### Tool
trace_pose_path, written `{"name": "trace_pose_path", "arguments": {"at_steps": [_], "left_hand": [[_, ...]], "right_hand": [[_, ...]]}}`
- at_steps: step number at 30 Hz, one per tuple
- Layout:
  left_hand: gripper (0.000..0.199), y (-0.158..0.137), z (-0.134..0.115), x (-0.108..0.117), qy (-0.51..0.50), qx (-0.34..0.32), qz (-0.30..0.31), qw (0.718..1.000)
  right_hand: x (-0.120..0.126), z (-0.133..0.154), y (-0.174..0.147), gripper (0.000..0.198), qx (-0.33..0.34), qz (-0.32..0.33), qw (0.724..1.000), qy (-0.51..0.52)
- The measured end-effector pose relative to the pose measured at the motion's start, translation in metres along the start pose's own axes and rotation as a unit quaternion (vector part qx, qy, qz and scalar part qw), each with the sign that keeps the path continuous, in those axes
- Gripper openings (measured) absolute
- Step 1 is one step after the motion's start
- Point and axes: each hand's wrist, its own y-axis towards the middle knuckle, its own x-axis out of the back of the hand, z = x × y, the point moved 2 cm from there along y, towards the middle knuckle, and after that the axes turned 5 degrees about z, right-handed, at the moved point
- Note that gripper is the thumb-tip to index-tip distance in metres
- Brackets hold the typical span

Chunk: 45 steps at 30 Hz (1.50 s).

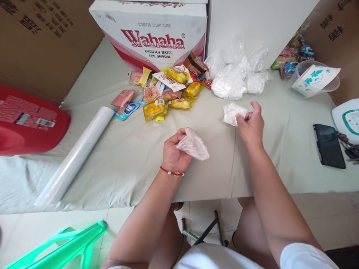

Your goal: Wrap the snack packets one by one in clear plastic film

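My left hand [173,155], palm up with a red beaded bracelet at the wrist, has its fingers closed on the edge of a thin, translucent plastic bag [195,145] that flares out to the right. Farther right, my right hand [252,125] has its thumb and fingertips pinched at the edge of a small crumpled clear plastic bag [231,114] just above or on the table. Its index finger is raised. Behind that lies a heap of bundled clear plastic bags [238,76]. Whether anything is inside the two small bags I cannot tell.
Wrapped snacks [155,108] are piled before a Wahaha water carton [157,37]. A plastic-film roll [81,149] and red container [30,123] stand left. To the right are a plastic bowl [301,69], a phone [329,145] and a white scale [347,116].
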Motion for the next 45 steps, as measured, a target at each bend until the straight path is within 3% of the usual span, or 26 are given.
{"name": "trace_pose_path", "arguments": {"at_steps": [4,7,9,13,16,20,22,24,27,30,32,33,35,36,39,40,42,45], "left_hand": [[0.009,-0.005,-0.003,0.0,0.016,0.007,-0.005,1.0],[0.008,-0.005,-0.004,0.0,0.02,0.009,-0.026,0.999],[0.007,-0.005,-0.004,0.0,0.023,0.009,-0.038,0.999],[0.008,-0.003,-0.003,0.001,0.041,0.02,-0.033,0.998],[0.01,-0.001,-0.001,0.004,0.053,0.029,-0.02,0.998],[0.012,0.003,0.001,0.007,0.047,0.024,-0.023,0.998],[0.012,0.005,0.001,0.007,0.047,0.023,-0.027,0.998],[0.012,0.005,0.001,0.007,0.05,0.025,-0.027,0.998],[0.019,0.002,-0.001,0.006,0.05,0.025,-0.023,0.998],[0.026,-0.001,-0.005,0.005,0.046,0.01,-0.02,0.999],[0.023,-0.002,-0.006,0.006,0.047,-0.003,-0.015,0.999],[0.02,-0.002,-0.007,0.006,0.049,-0.011,-0.013,0.999],[0.013,-0.001,-0.008,0.008,0.052,-0.024,-0.011,0.998],[0.01,-0.001,-0.008,0.009,0.054,-0.031,-0.011,0.998],[0.006,0.0,-0.006,0.011,0.07,-0.044,-0.001,0.997],[0.006,0.001,-0.005,0.012,0.077,-0.047,0.002,0.996],[0.006,0.002,-0.003,0.013,0.087,-0.054,0.003,0.995],[0.008,0.004,-0.002,0.013,0.083,-0.069,-0.007,0.994]], "right_hand": [[-0.004,-0.01,0.013,0.043,-0.026,0.102,0.979,-0.177],[-0.004,-0.014,0.003,0.025,0.009,0.11,0.983,-0.15],[0.0,-0.014,-0.004,0.023,0.053,0.062,0.992,-0.094],[0.023,0.004,0.003,0.029,0.139,-0.124,0.981,-0.052],[0.04,0.04,0.039,0.028,0.208,-0.233,0.948,-0.059],[0.029,0.097,0.113,0.026,0.274,-0.274,0.917,-0.099],[0.004,0.113,0.148,0.032,0.269,-0.222,0.926,-0.145],[-0.024,0.118,0.174,0.045,0.25,-0.119,0.938,-0.208],[-0.044,0.118,0.187,0.057,0.217,-0.037,0.945,-0.243],[-0.027,0.12,0.156,0.053,0.202,-0.052,0.948,-0.24],[-0.009,0.119,0.108,0.069,0.234,-0.06,0.943,-0.229],[-0.001,0.116,0.078,0.061,0.266,-0.053,0.942,-0.2],[0.006,0.1,0.018,0.028,0.274,0.017,0.958,-0.08],[0.004,0.089,-0.009,0.021,0.233,0.09,0.968,-0.015],[-0.014,0.059,-0.067,0.04,0.14,0.229,0.952,0.146],[-0.021,0.053,-0.078,0.043,0.127,0.253,0.945,0.163],[-0.033,0.045,-0.086,0.03,0.126,0.267,0.943,0.156],[-0.036,0.042,-0.082,0.014,0.125,0.23,0.954,0.145]]}}
